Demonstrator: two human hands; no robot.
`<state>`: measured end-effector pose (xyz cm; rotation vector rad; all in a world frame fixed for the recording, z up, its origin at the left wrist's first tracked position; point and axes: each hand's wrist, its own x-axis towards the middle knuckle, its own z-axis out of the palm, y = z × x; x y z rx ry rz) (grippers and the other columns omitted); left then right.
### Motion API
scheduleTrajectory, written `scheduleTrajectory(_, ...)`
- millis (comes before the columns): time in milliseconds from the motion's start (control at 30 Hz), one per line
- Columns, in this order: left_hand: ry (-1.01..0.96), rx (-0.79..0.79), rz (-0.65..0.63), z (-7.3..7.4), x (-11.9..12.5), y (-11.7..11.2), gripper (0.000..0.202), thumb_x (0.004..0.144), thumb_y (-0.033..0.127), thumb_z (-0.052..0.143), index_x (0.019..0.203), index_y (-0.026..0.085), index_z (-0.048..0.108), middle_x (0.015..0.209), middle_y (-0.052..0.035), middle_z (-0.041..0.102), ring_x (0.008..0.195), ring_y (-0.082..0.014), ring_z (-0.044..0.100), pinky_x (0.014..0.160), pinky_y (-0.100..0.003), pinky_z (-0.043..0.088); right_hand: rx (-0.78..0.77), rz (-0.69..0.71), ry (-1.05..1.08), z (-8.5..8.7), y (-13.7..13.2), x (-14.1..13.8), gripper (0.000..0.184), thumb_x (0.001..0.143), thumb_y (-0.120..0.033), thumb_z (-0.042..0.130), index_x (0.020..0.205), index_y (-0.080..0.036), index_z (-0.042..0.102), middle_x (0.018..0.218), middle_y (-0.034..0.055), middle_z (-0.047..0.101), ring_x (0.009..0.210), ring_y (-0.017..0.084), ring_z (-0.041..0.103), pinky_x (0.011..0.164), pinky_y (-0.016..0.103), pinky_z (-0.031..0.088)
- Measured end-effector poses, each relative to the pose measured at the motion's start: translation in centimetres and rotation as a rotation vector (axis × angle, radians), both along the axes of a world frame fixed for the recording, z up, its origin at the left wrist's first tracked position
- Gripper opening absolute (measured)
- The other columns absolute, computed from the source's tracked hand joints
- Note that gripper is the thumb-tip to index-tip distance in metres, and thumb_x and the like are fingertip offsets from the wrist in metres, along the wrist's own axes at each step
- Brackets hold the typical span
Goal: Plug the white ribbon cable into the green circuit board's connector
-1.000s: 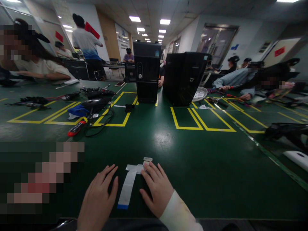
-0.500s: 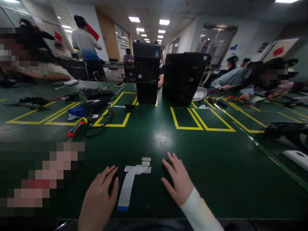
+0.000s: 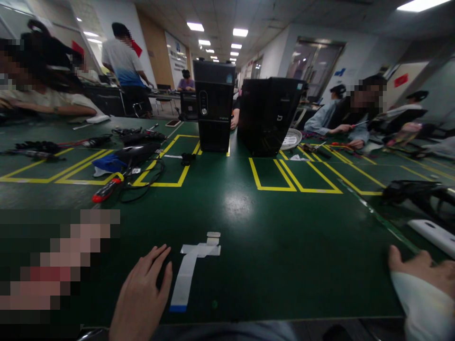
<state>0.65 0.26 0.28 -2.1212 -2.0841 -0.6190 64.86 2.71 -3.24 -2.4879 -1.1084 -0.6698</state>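
Note:
A white flat ribbon cable (image 3: 185, 279) lies folded on the green tabletop, its blue end towards me and a small connector at the far end. My left hand (image 3: 144, 284) rests just left of it, fingers stretched forward, holding nothing and not touching the cable. Far off to the right, my right hand (image 3: 423, 270) is over the table near the picture's edge, its thumb apart from the other fingers. Nothing shows in its grasp, though some fingertips are hard to see. Beyond it lies a white device (image 3: 432, 237).
Two black computer towers (image 3: 216, 109) (image 3: 270, 116) stand ahead. To the left are a red-handled screwdriver (image 3: 106, 190), a black hair dryer-like object (image 3: 137, 152) and cables (image 3: 46, 148). Black parts (image 3: 419, 194) lie at right. A person (image 3: 341, 111) works across the table; a blurred-out patch covers the lower left.
My right hand has swung from beside the ribbon cable far to the right. The left hand and the cable have stayed put. The view has shifted slightly.

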Motion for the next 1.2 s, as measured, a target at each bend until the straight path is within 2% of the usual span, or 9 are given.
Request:
scheduleTrajectory(100,0.006,0.005,-0.005,-0.1,0.0,0.0,0.048,0.094,0.041,0.031,0.125,0.013,0.055,0.129,-0.0139,0.054,0.118,-0.0282,0.051,0.1,-0.047,0.041,0.048,-0.218,0.256,-0.3,0.4,2.6,0.085,0.074,-0.061,0.038,0.138,-0.006,0.042,0.123,0.0436,0.04,0.125,0.048,0.036,0.074,0.064,0.032)
scheduleTrajectory(133,0.007,0.003,-0.003,-0.1,0.0,0.0,0.048,0.094,0.041,0.031,0.125,0.013,0.054,0.13,-0.0138,0.054,0.118,-0.028,0.051,0.1,-0.047,0.041,0.015,-0.239,0.305,-0.2,0.6,3.0,0.086,0.072,-0.062,0.04,0.138,-0.006,0.043,0.121,0.0436,0.042,0.123,0.049,0.038,0.072,0.064,0.032)
scheduleTrajectory(367,0.014,0.008,-0.007,-0.1,-0.1,0.0,0.047,0.094,0.04,0.031,0.123,0.013,0.055,0.129,-0.0137,0.054,0.118,-0.0271,0.051,0.102,-0.046,0.039,-0.121,-0.201,0.336,0.7,1.2,3.5,0.09,0.07,-0.068,0.037,0.134,-0.006,0.049,0.12,0.0406,0.046,0.118,0.052,0.04,0.075,0.063,0.031)
scheduleTrajectory(500,0.016,-0.009,0.01,-0.2,-0.2,0.0,0.048,0.094,0.041,0.032,0.125,0.014,0.055,0.131,-0.013,0.053,0.118,-0.0275,0.051,0.101,-0.046,0.04,-0.214,-0.067,0.342,1.3,1.6,4.1,0.099,0.066,-0.073,0.038,0.133,-0.001,0.048,0.126,0.0388,0.044,0.12,0.049,0.04,0.083,0.059,0.032)
scheduleTrajectory(600,0.012,-0.026,0.021,-0.2,-0.2,0.0,0.048,0.093,0.042,0.032,0.126,0.014,0.055,0.132,-0.0132,0.053,0.118,-0.0284,0.051,0.1,-0.047,0.041,-0.283,0.087,0.297,1.9,2.1,4.0,0.106,0.064,-0.076,0.034,0.13,0.005,0.049,0.12,0.0373,0.05,0.113,0.045,0.048,0.088,0.053,0.036)
scheduleTrajectory(700,0.005,-0.031,0.022,-0.1,-0.1,0.0,0.049,0.093,0.042,0.032,0.126,0.014,0.055,0.132,-0.0132,0.053,0.12,-0.0288,0.05,0.101,-0.046,0.04,-0.284,0.249,0.277,2.4,2.6,3.2,0.107,0.06,-0.079,0.035,0.125,0.005,0.054,0.116,0.0327,0.056,0.104,0.042,0.055,0.088,0.049,0.041)
scheduleTrajectory(833,0.015,-0.03,0.021,0.0,0.0,0.1,0.049,0.093,0.042,0.032,0.125,0.014,0.056,0.131,-0.0132,0.054,0.12,-0.0294,0.05,0.1,-0.047,0.041,-0.239,0.467,0.214,2.5,3.1,1.4,0.091,0.065,-0.076,0.038,0.113,-0.003,0.061,0.111,0.0277,0.062,0.101,0.037,0.059,0.087,0.045,0.045)
scheduleTrajectory(1000,0.015,-0.026,0.01,-0.1,-0.1,0.2,0.05,0.093,0.042,0.032,0.125,0.012,0.056,0.13,-0.0145,0.054,0.119,-0.0293,0.051,0.098,-0.047,0.042,-0.237,0.521,0.128,2.5,4.1,-0.7,0.067,0.074,-0.061,0.039,0.111,-0.01,0.062,0.115,0.0228,0.06,0.102,0.033,0.059,0.091,0.043,0.044)
scheduleTrajectory(1200,0.005,-0.013,0.008,0.2,0.1,0.1,0.049,0.093,0.041,0.032,0.124,0.011,0.057,0.128,-0.0149,0.055,0.117,-0.0293,0.052,0.099,-0.047,0.041,-0.267,0.751,0.056,2.8,6.6,-5.7,0.058,0.081,-0.051,0.042,0.117,-0.011,0.061,0.122,0.0188,0.058,0.109,0.03,0.056,0.095,0.041,0.042)
